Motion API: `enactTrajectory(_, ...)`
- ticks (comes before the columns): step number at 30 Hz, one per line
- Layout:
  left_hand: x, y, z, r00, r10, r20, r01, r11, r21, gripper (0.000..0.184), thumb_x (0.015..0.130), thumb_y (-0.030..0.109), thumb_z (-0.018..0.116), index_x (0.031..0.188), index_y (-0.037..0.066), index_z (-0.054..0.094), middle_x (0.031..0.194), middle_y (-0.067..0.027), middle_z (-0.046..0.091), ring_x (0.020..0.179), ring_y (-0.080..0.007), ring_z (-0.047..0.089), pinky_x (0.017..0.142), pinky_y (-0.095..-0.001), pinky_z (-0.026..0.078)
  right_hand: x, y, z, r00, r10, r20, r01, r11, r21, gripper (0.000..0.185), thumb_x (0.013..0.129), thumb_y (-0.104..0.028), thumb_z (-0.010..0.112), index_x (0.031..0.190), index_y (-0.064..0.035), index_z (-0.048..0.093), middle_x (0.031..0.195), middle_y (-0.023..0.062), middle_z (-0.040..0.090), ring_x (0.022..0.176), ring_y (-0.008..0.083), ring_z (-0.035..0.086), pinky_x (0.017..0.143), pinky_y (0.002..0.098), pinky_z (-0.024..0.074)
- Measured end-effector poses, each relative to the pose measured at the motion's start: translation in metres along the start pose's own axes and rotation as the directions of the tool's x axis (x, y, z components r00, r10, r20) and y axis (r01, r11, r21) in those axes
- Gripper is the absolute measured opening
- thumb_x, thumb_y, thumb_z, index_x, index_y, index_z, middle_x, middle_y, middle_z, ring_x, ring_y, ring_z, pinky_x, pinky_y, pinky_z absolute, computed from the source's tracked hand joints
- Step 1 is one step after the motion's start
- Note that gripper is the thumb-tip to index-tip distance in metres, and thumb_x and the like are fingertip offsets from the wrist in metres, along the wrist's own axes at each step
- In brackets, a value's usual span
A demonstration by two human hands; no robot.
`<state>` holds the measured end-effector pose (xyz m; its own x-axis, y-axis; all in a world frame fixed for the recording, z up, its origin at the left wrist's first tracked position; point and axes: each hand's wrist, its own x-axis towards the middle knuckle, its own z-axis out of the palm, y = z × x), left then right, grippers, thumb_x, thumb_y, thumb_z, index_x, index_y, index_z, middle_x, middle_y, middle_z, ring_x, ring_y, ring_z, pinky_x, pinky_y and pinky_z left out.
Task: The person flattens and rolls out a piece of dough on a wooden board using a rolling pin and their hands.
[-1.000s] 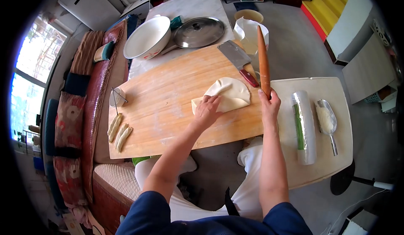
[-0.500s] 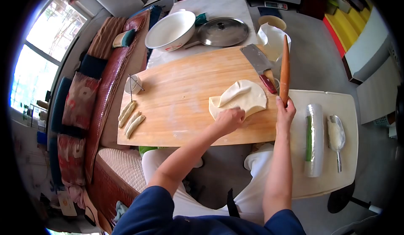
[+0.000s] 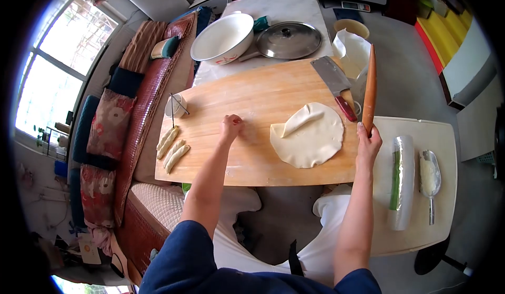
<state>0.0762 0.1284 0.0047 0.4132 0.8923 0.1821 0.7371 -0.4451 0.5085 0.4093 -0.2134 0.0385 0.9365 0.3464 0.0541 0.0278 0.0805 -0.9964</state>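
Note:
My right hand (image 3: 370, 140) is wrapped round the lower end of a wooden rolling pin (image 3: 371, 86), which stands nearly upright at the board's right edge. My left hand (image 3: 231, 128) is over the middle of the wooden board (image 3: 226, 94), its fingers curled together; what they hold, if anything, is hidden. Between my hands lies a flat round sheet of dough (image 3: 313, 142), its upper left part folded over. Several twisted dough strips (image 3: 176, 157) rest at the board's left edge, below a small white cup (image 3: 176, 106) with thin sticks across it.
A cleaver (image 3: 332, 78) with a red handle lies at the board's right edge. Beyond the board are a white basin (image 3: 223, 39) and a lidded pan (image 3: 289, 40). On the right side table (image 3: 379, 236) lie a plastic wrap roll (image 3: 402, 183) and a flour scoop (image 3: 430, 175).
My left hand has moved left, off the dough sheet to the middle of the board. The right hand still holds the rolling pin upright. The whole view has shifted slightly.

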Motion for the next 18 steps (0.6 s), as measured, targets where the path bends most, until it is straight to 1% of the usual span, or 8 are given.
enactTrajectory(2,-0.003,0.003,0.005,0.998,0.054,-0.026,-0.050,0.989,0.136,0.016,0.074,0.012,0.073,0.090,0.009,0.076,0.086,-0.0167,0.070,0.080,-0.0343,0.069,0.073,-0.0418,0.057,-0.001,-0.004,0.001,1.000,0.003,0.013,-0.003,1.000,-0.014,0.022,0.093,-0.020,0.073,0.095,0.0003,0.065,0.077,-0.0028,0.055,0.069,0.0064,0.046,0.062,0.0237,0.0380)
enactTrajectory(8,0.004,0.022,0.002,0.998,-0.034,0.058,0.019,0.969,0.247,0.007,0.077,0.007,0.068,0.082,0.007,0.073,0.081,-0.0186,0.071,0.079,-0.0377,0.069,0.069,-0.0455,0.056,-0.007,-0.010,0.001,1.000,-0.003,-0.003,0.003,1.000,-0.013,0.026,0.092,-0.023,0.073,0.095,0.0018,0.065,0.074,-0.0008,0.055,0.068,0.0095,0.045,0.062,0.0282,0.0393)
enactTrajectory(9,0.008,0.018,0.005,0.988,-0.021,0.151,-0.016,0.970,0.241,0.005,0.079,0.005,0.067,0.082,0.005,0.071,0.079,-0.0168,0.071,0.075,-0.0326,0.070,0.067,-0.0422,0.056,-0.007,-0.009,0.001,1.000,-0.008,-0.010,0.008,1.000,-0.013,0.026,0.092,-0.023,0.073,0.095,0.0018,0.065,0.074,-0.0009,0.055,0.068,0.0094,0.045,0.061,0.0283,0.0391)
enactTrajectory(12,-0.014,0.086,0.007,0.947,0.148,0.284,-0.071,0.962,-0.262,0.007,0.079,0.002,0.068,0.086,0.003,0.070,0.075,-0.0123,0.070,0.069,-0.0252,0.069,0.065,-0.0379,0.056,-0.005,-0.010,0.003,1.000,-0.015,-0.017,0.015,1.000,-0.018,0.026,0.093,-0.022,0.072,0.095,0.0020,0.064,0.074,-0.0005,0.054,0.068,0.0098,0.045,0.061,0.0286,0.0392)
enactTrajectory(14,-0.036,0.125,0.021,0.884,0.305,0.355,-0.119,0.880,-0.459,0.011,0.078,-0.001,0.070,0.088,0.003,0.071,0.077,-0.0087,0.067,0.074,-0.0188,0.067,0.068,-0.0333,0.056,-0.004,-0.012,0.004,1.000,-0.011,-0.004,0.011,1.000,-0.013,0.026,0.093,-0.022,0.072,0.096,0.0025,0.064,0.074,-0.0002,0.054,0.068,0.0101,0.045,0.061,0.0288,0.0395)
enactTrajectory(16,-0.054,0.164,0.016,0.792,0.443,0.419,-0.211,0.844,-0.493,0.017,0.075,-0.002,0.072,0.091,0.004,0.072,0.082,-0.0098,0.065,0.083,-0.0184,0.067,0.073,-0.0325,0.055,-0.006,-0.013,0.002,1.000,-0.026,0.005,0.026,0.999,-0.047,0.026,0.093,-0.021,0.072,0.099,0.0034,0.065,0.075,0.0004,0.055,0.068,0.0101,0.046,0.062,0.0288,0.0400)
enactTrajectory(17,-0.056,0.177,0.014,0.788,0.424,0.446,-0.225,0.873,-0.432,0.012,0.078,0.001,0.070,0.089,0.004,0.072,0.086,-0.0127,0.065,0.090,-0.0224,0.066,0.078,-0.0343,0.055,-0.007,-0.011,0.002,1.000,-0.026,0.004,0.026,0.999,-0.041,0.026,0.093,-0.021,0.072,0.100,0.0035,0.065,0.075,0.0005,0.055,0.068,0.0100,0.045,0.062,0.0287,0.0400)
enactTrajectory(18,-0.048,0.169,0.026,0.846,0.397,0.356,-0.268,0.894,-0.360,0.011,0.079,0.002,0.069,0.089,0.004,0.072,0.086,-0.0134,0.065,0.090,-0.0245,0.066,0.078,-0.0357,0.055,-0.007,-0.010,0.001,1.000,-0.025,0.001,0.026,0.999,-0.033,0.027,0.093,-0.021,0.072,0.100,0.0036,0.065,0.075,0.0007,0.055,0.068,0.0099,0.045,0.062,0.0286,0.0400)
